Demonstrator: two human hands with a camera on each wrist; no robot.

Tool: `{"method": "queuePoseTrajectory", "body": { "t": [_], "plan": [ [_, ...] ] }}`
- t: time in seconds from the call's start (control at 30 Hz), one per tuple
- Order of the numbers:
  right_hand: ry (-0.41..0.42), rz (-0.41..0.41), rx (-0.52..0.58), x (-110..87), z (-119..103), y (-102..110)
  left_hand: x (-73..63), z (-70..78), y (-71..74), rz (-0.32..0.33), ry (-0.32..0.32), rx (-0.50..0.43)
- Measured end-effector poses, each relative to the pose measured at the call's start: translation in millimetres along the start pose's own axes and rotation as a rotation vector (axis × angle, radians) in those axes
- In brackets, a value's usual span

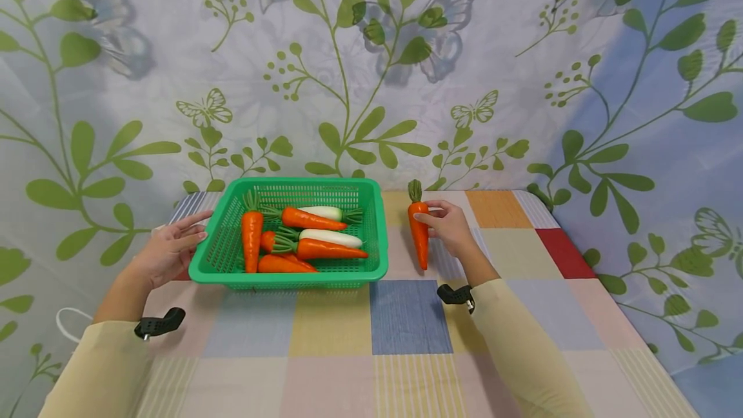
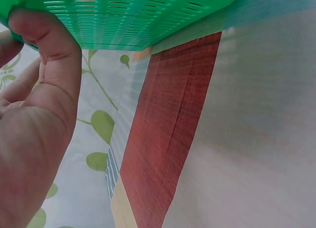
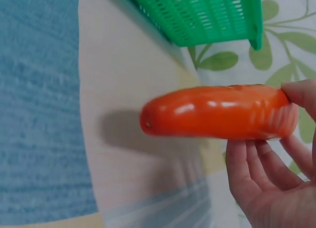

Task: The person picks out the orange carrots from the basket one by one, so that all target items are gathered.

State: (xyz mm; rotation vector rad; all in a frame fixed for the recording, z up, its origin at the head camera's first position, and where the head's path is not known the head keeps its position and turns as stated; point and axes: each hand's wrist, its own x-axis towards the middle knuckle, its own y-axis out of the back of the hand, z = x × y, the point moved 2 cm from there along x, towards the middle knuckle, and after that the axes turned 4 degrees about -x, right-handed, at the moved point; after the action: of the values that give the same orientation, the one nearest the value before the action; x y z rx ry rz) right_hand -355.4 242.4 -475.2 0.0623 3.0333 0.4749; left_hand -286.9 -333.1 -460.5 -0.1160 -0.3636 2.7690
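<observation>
Carrot (image 1: 419, 240), right of centre in the frame, is pinched by the right hand (image 1: 451, 228), clear of the worktop (image 1: 331, 379). Other carrots (image 1: 251, 240) and two white radishes (image 1: 332, 238) already lie in the green basket (image 1: 290, 277), left of centre; only this one shows outside. The left hand (image 1: 165, 253) touches the rim, its grip unclear.

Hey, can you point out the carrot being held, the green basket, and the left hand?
Held carrot (image 3: 212, 112): right wrist view, middle of its orange body.
Green basket (image 1: 290, 277): head view, near rim.
Left hand (image 1: 167, 253): head view, middle of the hand.
</observation>
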Motion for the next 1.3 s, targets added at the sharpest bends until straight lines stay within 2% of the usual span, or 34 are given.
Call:
{"method": "queuePoseTrajectory", "body": {
  "t": [0.27,0.53,0.83,1.3],
  "plan": [
    [-0.043,-0.008,-0.029,4.5,11,5,0.7,0.8,-1.5,-0.027,-0.008,-0.014],
    [-0.066,-0.048,-0.034,11.7,16,9,0.9,0.4,-2.5,-0.014,-0.006,-0.018],
    [-0.113,-0.067,-0.114,18.1,23,11,0.2,-1.6,-2.6,-0.020,-0.008,-0.017],
    [-0.098,-0.083,-0.209,19.7,25,10,-1.0,-4.8,0.1,0.003,0.004,0.003]
  ]
}}
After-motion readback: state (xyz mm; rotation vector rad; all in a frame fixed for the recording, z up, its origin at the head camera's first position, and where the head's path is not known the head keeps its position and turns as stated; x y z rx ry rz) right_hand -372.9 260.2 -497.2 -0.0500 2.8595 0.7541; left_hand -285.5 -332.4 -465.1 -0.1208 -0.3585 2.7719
